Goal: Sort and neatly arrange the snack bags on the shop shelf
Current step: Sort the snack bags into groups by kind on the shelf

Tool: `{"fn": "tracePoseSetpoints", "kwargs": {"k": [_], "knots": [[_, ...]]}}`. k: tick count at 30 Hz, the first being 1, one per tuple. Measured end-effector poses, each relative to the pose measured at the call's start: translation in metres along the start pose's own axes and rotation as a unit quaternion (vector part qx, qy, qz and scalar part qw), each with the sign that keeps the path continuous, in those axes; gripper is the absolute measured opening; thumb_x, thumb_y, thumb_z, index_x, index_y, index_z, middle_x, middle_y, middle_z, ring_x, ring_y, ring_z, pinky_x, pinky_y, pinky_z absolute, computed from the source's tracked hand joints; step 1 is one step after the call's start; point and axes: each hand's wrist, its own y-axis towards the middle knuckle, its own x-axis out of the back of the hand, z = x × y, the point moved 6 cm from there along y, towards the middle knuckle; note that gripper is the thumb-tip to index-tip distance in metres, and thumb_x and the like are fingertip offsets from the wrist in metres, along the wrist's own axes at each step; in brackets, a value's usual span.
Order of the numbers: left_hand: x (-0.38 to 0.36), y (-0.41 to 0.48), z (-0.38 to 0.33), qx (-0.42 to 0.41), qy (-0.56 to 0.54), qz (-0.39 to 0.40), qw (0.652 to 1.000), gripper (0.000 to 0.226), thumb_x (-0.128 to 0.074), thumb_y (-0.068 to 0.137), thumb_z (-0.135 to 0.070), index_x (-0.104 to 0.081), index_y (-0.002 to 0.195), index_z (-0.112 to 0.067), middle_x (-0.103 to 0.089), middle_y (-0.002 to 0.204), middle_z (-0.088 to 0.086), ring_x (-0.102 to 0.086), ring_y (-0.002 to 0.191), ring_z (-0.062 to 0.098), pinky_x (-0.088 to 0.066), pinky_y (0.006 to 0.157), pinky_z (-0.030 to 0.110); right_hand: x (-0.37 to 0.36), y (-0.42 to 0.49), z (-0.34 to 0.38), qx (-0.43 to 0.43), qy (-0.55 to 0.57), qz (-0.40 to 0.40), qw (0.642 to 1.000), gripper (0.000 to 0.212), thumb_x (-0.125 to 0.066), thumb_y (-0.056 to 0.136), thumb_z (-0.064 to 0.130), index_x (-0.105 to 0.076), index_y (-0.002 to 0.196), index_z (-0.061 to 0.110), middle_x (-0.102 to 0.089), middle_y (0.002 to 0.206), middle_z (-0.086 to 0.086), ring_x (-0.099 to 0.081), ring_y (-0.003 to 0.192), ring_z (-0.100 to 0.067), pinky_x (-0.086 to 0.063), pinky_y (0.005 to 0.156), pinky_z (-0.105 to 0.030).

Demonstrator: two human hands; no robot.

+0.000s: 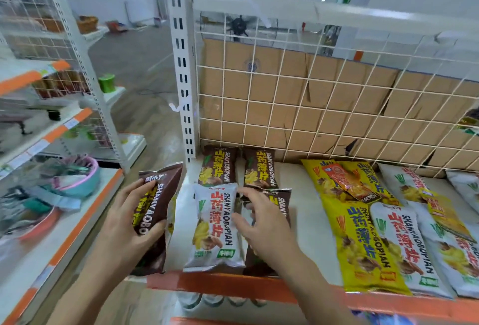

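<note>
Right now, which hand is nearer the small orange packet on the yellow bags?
Right. The right hand is left of the orange packet, at the white bag; the left hand is farther left, holding a brown bag.

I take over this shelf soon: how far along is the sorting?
Done: two brown bags side by side at the back. In hand: the left hand grips a third brown bag; the right hand reaches toward a white bag among the browns. Left: that bag, plus the orange packet atop a yellow bag.
</note>
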Motion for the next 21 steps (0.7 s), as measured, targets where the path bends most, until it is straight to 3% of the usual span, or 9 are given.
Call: {"fn": "tracePoseSetpoints", "kwargs": {"k": [3, 7, 11, 17, 21], "knots": [[0.009, -0.005, 0.004, 0.004, -0.008, -0.010, 1.000, 0.069, -0.078, 0.071, -0.009, -0.047, 0.128, -0.029, -0.039, 0.134, -0.012, -0.044, 0.119, 0.012, -0.034, 0.096, 0.030, -0.038, 0.013, -0.001, -0.050, -0.056, 0.072, 0.995, 0.054, -0.053, 0.089, 0.040, -0.034, 0.137, 0.023, -0.051, 0.129, -0.004, -0.048, 0.117, -0.022, -0.039, 0.095, -0.031], [0.011, -0.009, 0.008, 0.005, -0.009, -0.010, 1.000, 0.066, -0.073, 0.067, -0.032, -0.044, 0.126, -0.038, -0.037, 0.133, -0.017, -0.040, 0.118, 0.002, -0.036, 0.091, 0.030, -0.059, 0.019, -0.006, -0.092, -0.064, 0.084, 0.990, 0.078, -0.052, 0.086, 0.053, -0.013, 0.146, 0.021, -0.041, 0.136, -0.010, -0.040, 0.123, -0.027, -0.034, 0.096, -0.033], [0.010, -0.011, 0.011, 0.009, -0.001, -0.011, 1.000, 0.067, -0.077, 0.072, -0.013, -0.047, 0.130, -0.029, -0.035, 0.133, -0.017, -0.038, 0.120, 0.002, -0.033, 0.093, 0.025, -0.063, 0.021, -0.008, -0.102, -0.020, 0.064, 0.992, 0.091, -0.060, 0.079, 0.054, -0.007, 0.147, 0.025, -0.039, 0.138, -0.009, -0.043, 0.121, -0.026, -0.039, 0.099, -0.035], [0.007, -0.009, 0.014, 0.005, 0.008, -0.003, 1.000, 0.068, -0.077, 0.071, -0.015, -0.047, 0.131, -0.028, -0.039, 0.138, -0.008, -0.040, 0.123, 0.009, -0.033, 0.095, 0.026, -0.065, 0.018, -0.008, -0.088, 0.045, 0.027, 0.995, 0.086, -0.062, 0.078, 0.052, -0.007, 0.143, 0.036, -0.049, 0.128, -0.002, -0.057, 0.104, -0.021, -0.049, 0.090, -0.039], [0.005, -0.007, 0.013, 0.009, 0.006, -0.003, 1.000, 0.068, -0.078, 0.071, -0.014, -0.049, 0.131, -0.024, -0.040, 0.139, -0.006, -0.041, 0.121, 0.009, -0.033, 0.092, 0.024, -0.062, 0.020, -0.008, -0.084, 0.080, 0.040, 0.992, 0.083, -0.063, 0.081, 0.047, -0.010, 0.144, 0.036, -0.050, 0.130, 0.000, -0.057, 0.104, -0.016, -0.048, 0.092, -0.035]]}}
